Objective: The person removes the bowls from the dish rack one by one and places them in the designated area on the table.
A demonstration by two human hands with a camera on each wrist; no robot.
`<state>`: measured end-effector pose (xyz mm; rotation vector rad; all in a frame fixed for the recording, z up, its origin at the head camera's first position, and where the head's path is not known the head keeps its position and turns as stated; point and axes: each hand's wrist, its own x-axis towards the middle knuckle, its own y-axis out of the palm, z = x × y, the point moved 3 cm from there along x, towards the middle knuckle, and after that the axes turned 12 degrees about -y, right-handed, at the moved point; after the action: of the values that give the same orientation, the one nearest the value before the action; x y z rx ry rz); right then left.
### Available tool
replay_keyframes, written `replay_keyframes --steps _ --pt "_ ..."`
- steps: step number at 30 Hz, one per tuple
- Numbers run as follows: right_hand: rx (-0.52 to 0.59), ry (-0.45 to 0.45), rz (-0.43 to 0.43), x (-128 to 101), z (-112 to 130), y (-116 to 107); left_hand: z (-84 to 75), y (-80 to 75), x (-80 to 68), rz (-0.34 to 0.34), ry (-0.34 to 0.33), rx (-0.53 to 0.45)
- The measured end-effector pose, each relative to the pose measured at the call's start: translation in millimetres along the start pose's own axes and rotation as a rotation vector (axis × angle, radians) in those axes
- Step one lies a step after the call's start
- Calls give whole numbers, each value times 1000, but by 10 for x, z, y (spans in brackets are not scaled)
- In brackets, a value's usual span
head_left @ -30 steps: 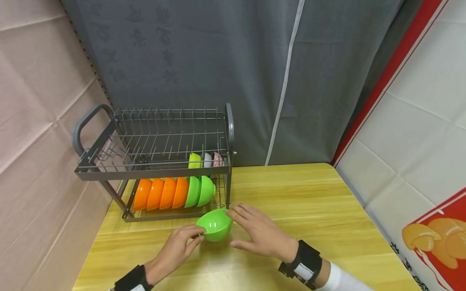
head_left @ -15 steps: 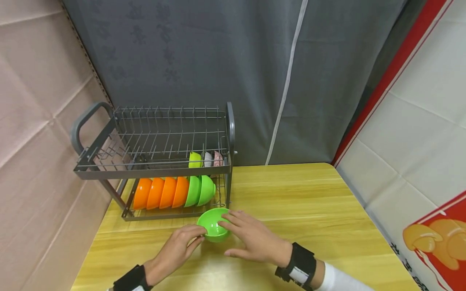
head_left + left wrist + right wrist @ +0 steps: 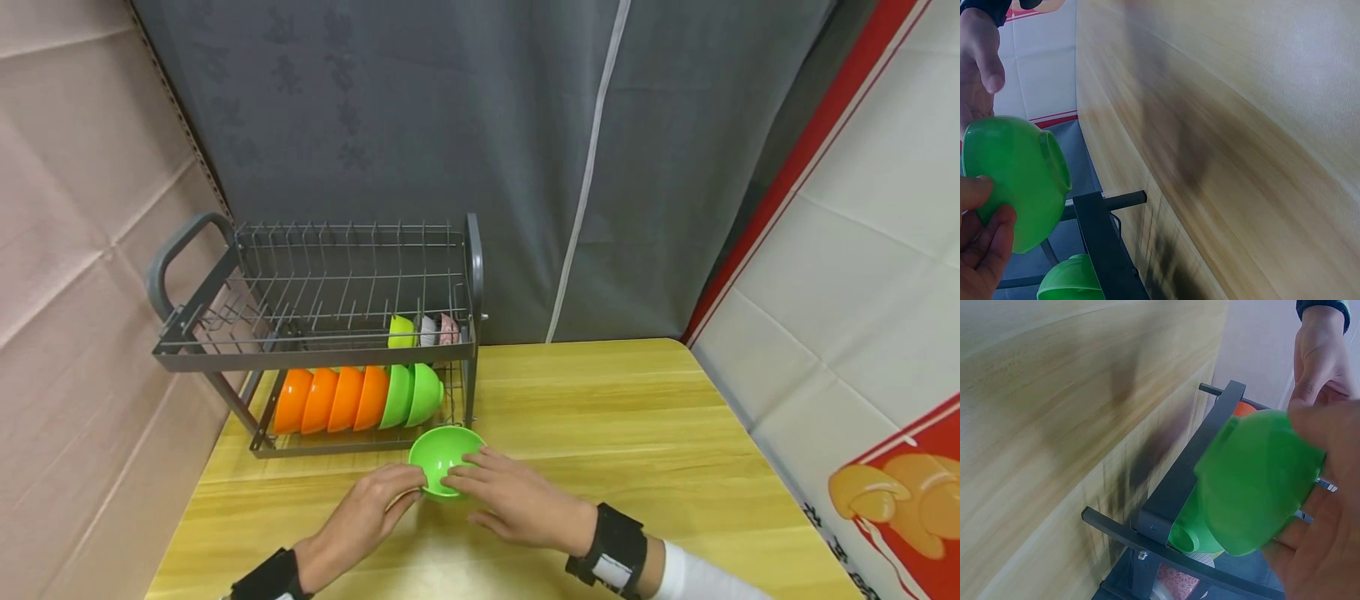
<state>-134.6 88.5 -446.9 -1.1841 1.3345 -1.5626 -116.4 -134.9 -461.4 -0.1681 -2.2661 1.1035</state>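
Note:
A green bowl [image 3: 437,450] is held up above the table, its opening tilted toward the head camera. My left hand [image 3: 375,502] pinches its near left rim between thumb and fingers; the left wrist view shows the fingertips [image 3: 1000,228] on the bowl's side. My right hand [image 3: 521,504] is at the bowl's right, its extended fingers overlapping the opening in the head view. Its thumb [image 3: 992,78] stands apart from the bowl wall in the left wrist view. The bowl's foot ring [image 3: 1057,159] faces the table there.
A two-tier dish rack [image 3: 315,360] stands behind the bowl to the left. Its lower tier holds several orange bowls [image 3: 322,400] and green bowls [image 3: 426,396]. Further back are a lime bowl [image 3: 401,331] and a pink patterned dish [image 3: 448,329]. Wood-grain table [image 3: 615,417] extends right.
The right hand has moved left, its fingers going from the bowl's right rim to over its opening. The bowl has tipped more toward the head camera, with the left hand still gripping it.

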Motion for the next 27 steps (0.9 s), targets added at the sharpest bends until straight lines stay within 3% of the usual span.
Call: replay_keyframes --steps 12,19,27 --pt "-92 -75 -135 30 7 -12 -20 33 -24 -31 41 18" --pt "-127 -84 -120 15 16 -11 -30 55 -35 -50 96 7" --pt "-196 -96 -95 -15 44 -22 -53 55 -22 -44 117 72"
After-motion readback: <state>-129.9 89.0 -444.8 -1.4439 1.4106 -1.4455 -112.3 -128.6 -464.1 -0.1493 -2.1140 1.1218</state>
